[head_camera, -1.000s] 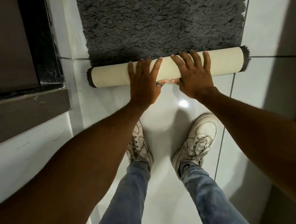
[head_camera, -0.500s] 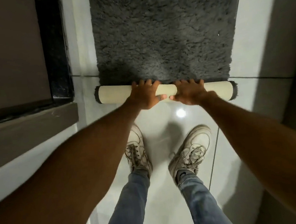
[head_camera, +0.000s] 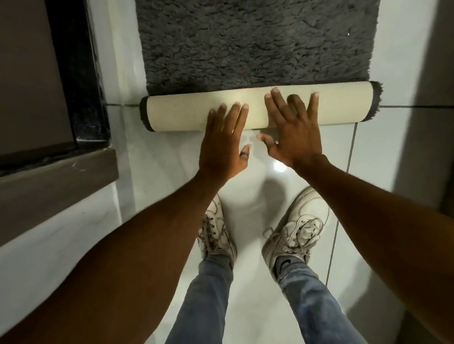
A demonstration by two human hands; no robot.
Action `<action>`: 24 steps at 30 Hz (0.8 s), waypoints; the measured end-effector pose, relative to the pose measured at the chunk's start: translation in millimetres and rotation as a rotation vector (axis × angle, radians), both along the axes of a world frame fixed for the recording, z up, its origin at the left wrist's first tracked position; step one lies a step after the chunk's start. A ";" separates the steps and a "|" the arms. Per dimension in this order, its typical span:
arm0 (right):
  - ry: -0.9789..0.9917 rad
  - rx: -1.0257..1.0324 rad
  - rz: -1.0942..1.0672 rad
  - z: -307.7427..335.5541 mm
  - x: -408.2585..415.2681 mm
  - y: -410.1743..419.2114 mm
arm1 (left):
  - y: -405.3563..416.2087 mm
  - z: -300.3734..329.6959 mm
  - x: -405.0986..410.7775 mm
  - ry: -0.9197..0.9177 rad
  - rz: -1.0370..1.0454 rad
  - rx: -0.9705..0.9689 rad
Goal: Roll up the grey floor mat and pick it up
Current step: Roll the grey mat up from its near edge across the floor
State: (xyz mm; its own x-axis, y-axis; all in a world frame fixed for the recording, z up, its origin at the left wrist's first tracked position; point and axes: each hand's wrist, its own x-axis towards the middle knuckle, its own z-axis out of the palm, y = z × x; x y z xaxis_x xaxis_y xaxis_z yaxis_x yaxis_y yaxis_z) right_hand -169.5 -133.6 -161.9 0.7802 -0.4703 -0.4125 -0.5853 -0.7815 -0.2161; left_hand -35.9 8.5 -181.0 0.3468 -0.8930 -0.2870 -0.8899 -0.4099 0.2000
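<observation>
The grey shaggy floor mat [head_camera: 259, 32] lies flat on the white tiles, stretching away from me. Its near end is wound into a roll [head_camera: 184, 111] whose cream backing faces out, with grey fringe at both ends. My left hand [head_camera: 224, 142] rests with flat, spread fingers on the roll's near side, left of the middle. My right hand [head_camera: 292, 129] lies flat over the roll just right of the middle, fingers spread. Neither hand grips anything.
A dark doorway with a black frame [head_camera: 79, 69] and a grey step [head_camera: 46, 184] stands at the left. My two white sneakers [head_camera: 292, 237] stand on the glossy tiles [head_camera: 249, 197] just behind the roll. A grey wall [head_camera: 428, 77] rises at the right.
My hands curled over the roll and pushed it away, then opened flat again on its near side. The roll has grown thicker and the flat part of the mat shorter.
</observation>
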 end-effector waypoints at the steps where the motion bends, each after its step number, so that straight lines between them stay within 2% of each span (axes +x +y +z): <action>1: 0.043 0.008 0.026 -2.9 -1.0 -1.8 | 5.0 -4.3 -0.3 0.003 -0.015 0.039; 9: 0.137 -0.074 0.074 -27.8 21.4 -27.9 | -20.8 -19.6 15.7 -0.087 0.020 0.020; 15: 0.029 -0.088 0.009 -21.7 24.1 -24.4 | -33.2 -15.5 20.5 -0.211 0.053 -0.064; 19: 0.110 0.047 -0.028 -0.1 12.9 -11.2 | -26.1 13.4 11.4 -0.033 0.045 -0.002; 24: 0.463 0.390 -0.002 27.6 12.5 -26.4 | -18.5 42.8 17.4 0.244 -0.115 0.175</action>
State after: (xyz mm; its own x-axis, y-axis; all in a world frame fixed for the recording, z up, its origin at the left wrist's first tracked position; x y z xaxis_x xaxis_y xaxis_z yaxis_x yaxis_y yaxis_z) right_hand -156.9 -160.0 -134.3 0.4772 -0.2179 -0.8514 -0.6886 -0.6946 -0.2082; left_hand -18.4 -10.0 -138.2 0.1483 -0.8519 -0.5022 -0.8671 -0.3562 0.3482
